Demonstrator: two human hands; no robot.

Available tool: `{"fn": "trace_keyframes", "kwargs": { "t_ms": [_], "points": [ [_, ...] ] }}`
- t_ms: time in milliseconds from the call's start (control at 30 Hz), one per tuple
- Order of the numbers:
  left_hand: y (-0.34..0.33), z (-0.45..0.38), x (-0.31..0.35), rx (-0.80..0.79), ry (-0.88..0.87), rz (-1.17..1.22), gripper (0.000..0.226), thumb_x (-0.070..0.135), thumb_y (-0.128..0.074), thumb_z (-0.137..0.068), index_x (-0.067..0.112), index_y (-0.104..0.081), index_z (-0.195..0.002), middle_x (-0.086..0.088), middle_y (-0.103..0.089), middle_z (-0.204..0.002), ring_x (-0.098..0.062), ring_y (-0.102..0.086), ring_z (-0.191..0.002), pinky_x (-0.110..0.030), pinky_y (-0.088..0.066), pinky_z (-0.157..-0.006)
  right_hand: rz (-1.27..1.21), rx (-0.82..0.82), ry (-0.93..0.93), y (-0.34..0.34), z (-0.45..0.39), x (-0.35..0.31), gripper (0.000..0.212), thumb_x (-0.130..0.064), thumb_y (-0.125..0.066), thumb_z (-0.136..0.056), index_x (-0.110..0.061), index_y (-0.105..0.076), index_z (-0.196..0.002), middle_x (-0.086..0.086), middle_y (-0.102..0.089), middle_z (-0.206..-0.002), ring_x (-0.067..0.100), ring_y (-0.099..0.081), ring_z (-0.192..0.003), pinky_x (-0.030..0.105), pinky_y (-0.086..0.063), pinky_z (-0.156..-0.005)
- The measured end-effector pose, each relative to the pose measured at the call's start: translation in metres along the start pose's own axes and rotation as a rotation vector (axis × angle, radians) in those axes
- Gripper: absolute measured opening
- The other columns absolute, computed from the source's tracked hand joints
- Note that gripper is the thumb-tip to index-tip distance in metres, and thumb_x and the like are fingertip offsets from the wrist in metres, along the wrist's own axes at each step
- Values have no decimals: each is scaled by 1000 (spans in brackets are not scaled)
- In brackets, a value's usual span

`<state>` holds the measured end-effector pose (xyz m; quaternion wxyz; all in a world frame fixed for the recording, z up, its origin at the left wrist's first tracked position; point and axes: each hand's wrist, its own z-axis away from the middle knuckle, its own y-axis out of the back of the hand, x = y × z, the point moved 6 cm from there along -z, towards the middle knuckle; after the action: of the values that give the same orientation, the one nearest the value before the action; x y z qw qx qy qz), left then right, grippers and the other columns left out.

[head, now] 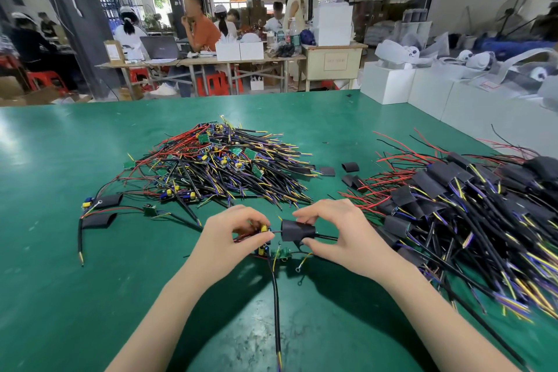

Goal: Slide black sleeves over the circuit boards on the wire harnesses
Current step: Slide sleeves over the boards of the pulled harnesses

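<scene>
Your right hand [341, 232] pinches a black sleeve [297, 230] between the thumb below and the fingers on top. A black cable [326, 237] runs through the sleeve and comes out on its right side, under your palm. Your left hand [232, 235] pinches the circuit board [265, 228] of the same harness, just left of the sleeve. The board's yellow part peeks out between your fingertips. The sleeve is close to the board but does not cover it.

Right under your two hands, another small green board [283, 254] lies on the green table [75, 281], and a black wire [275, 296] runs from there toward you.

Beyond your hands, a big pile of bare harnesses [223, 166] waits with its green boards showing. Off past your right hand lies a pile of harnesses with sleeves on [462, 214]. Between those two piles, a few loose sleeves [350, 167] lie flat on the table. Far to the left of your left hand, two more sleeves [104, 210] lie among some wires.
</scene>
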<state>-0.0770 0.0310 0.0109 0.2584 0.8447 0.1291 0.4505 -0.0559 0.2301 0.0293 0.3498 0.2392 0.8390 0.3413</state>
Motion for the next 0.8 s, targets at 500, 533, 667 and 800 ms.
{"fn": "trace_keyframes", "kwargs": {
  "t_ms": [500, 533, 667, 800],
  "points": [
    [-7, 2, -4, -78, 95, 236, 48, 10, -79, -78, 32, -62, -117, 1, -67, -91, -18, -68, -81, -25, -54, -79, -20, -32, 55, 3, -1, -13, 31, -8, -73, -72, -16, -73, -102, -5, -66, -99, 5, -56, -90, 17, -40, -85],
    [-8, 2, -3, -85, 80, 204, 45, 8, -78, -79, 31, -66, -116, 5, -68, -93, -15, -68, -83, -22, -52, -80, -21, -36, 58, 3, -1, -14, 31, -8, -73, -72, -16, -73, -102, -5, -66, -99, 6, -56, -90, 18, -41, -85],
    [-7, 2, 0, -68, 56, 172, 30, 6, -78, -79, 25, -74, -103, 10, -67, -96, -14, -69, -88, -25, -54, -83, -50, -52, 34, 2, -1, -13, 31, -9, -74, -73, -17, -74, -102, -7, -67, -98, 4, -58, -88, 16, -42, -85],
    [-7, 1, 3, -48, 24, 185, 31, 2, -78, -77, 25, -75, -98, 5, -66, -95, -20, -68, -89, -32, -55, -85, -155, -44, -47, 2, 0, -8, 31, -8, -77, -71, -18, -76, -100, -9, -69, -94, 0, -61, -85, 11, -42, -83]
  ]
}}
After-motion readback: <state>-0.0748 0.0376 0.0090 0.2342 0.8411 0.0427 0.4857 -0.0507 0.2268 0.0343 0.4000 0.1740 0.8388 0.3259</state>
